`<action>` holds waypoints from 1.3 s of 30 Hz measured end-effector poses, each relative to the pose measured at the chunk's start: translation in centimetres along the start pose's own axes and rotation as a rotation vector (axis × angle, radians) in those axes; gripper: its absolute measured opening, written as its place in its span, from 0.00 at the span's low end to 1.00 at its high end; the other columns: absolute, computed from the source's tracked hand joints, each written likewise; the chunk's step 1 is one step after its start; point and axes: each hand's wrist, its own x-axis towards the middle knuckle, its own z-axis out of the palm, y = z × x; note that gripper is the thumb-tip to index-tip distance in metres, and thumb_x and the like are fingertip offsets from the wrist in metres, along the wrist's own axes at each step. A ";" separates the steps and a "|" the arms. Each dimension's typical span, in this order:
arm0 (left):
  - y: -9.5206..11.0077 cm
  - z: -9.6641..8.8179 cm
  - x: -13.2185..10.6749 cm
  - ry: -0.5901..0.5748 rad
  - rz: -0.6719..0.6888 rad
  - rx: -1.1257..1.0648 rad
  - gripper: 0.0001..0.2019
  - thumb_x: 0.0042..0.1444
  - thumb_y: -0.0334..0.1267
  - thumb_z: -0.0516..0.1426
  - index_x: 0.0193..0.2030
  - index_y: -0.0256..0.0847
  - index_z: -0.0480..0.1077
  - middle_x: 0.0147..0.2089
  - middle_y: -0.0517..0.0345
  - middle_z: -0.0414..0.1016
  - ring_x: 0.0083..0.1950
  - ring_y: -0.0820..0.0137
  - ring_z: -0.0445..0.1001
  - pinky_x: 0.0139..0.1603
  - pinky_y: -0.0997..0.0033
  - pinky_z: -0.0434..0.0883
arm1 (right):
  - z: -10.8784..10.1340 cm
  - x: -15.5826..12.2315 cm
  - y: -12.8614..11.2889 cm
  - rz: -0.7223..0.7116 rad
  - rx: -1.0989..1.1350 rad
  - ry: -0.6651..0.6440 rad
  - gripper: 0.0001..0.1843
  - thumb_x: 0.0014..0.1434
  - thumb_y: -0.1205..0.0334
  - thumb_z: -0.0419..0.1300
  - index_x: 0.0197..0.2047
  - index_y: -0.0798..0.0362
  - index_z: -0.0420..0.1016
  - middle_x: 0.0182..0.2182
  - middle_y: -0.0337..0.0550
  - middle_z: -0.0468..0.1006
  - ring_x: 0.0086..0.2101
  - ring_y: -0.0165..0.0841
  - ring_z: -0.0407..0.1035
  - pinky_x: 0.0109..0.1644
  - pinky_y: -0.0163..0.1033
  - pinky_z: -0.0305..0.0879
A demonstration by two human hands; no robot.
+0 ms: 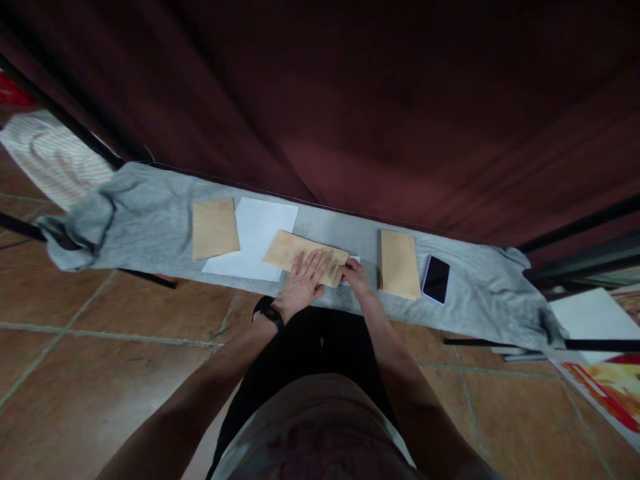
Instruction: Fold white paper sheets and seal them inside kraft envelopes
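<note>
A brown envelope [293, 249] lies tilted on a grey cloth [150, 220] that covers a narrow table. My left hand [304, 283] rests flat on the envelope's near half, fingers stretched out and together; a black band is on that wrist. My right hand [356, 275] is closed at the envelope's right end, pinching the end and a small white slip that shows there. A white sheet of paper [260, 235] lies under the envelope's left end.
A second brown envelope [215, 228] lies left of the white sheet. A third envelope [399, 263] and a black phone [436, 279] lie to the right. A dark red curtain [350, 100] hangs behind. Tiled floor lies below, printed sheets [607, 380] at right.
</note>
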 end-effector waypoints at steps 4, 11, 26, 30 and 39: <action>-0.6 0.0 0.0 0.010 -0.025 0.003 0.43 0.61 0.44 0.58 0.78 0.40 0.41 0.80 0.45 0.36 0.80 0.54 0.37 0.77 0.43 0.35 | 0.9 0.0 -0.3 0.062 0.087 -0.009 0.13 0.52 0.60 0.53 0.42 0.51 0.69 0.32 0.36 0.78 0.30 0.32 0.74 0.32 0.35 0.71; -3.3 -0.3 1.1 -0.047 -0.085 -0.078 0.57 0.49 0.57 0.67 0.78 0.43 0.41 0.80 0.39 0.34 0.79 0.46 0.36 0.75 0.38 0.39 | 0.3 -0.6 0.3 0.046 0.119 -0.029 0.20 0.49 0.66 0.51 0.47 0.48 0.69 0.29 0.32 0.76 0.31 0.31 0.73 0.35 0.32 0.69; -4.0 -0.8 2.6 -0.156 0.028 -0.129 0.62 0.42 0.59 0.68 0.78 0.44 0.41 0.76 0.34 0.50 0.77 0.44 0.45 0.73 0.35 0.38 | -1.2 -1.6 0.1 -0.009 0.138 -0.037 0.17 0.51 0.67 0.52 0.44 0.48 0.72 0.28 0.32 0.76 0.30 0.31 0.72 0.35 0.32 0.67; -3.7 -0.9 2.3 -0.074 0.036 -0.123 0.62 0.43 0.59 0.68 0.78 0.41 0.39 0.74 0.35 0.53 0.76 0.44 0.47 0.74 0.35 0.39 | -0.5 -1.5 0.2 0.044 0.254 -0.092 0.11 0.51 0.61 0.59 0.40 0.50 0.73 0.29 0.34 0.78 0.31 0.31 0.72 0.36 0.33 0.68; -4.8 -1.3 0.9 -0.093 0.028 -0.137 0.62 0.43 0.59 0.67 0.78 0.44 0.37 0.74 0.38 0.52 0.74 0.43 0.51 0.73 0.35 0.43 | 0.1 -2.2 -0.5 0.026 0.306 -0.124 0.10 0.54 0.64 0.57 0.40 0.51 0.75 0.30 0.34 0.79 0.31 0.30 0.72 0.33 0.32 0.66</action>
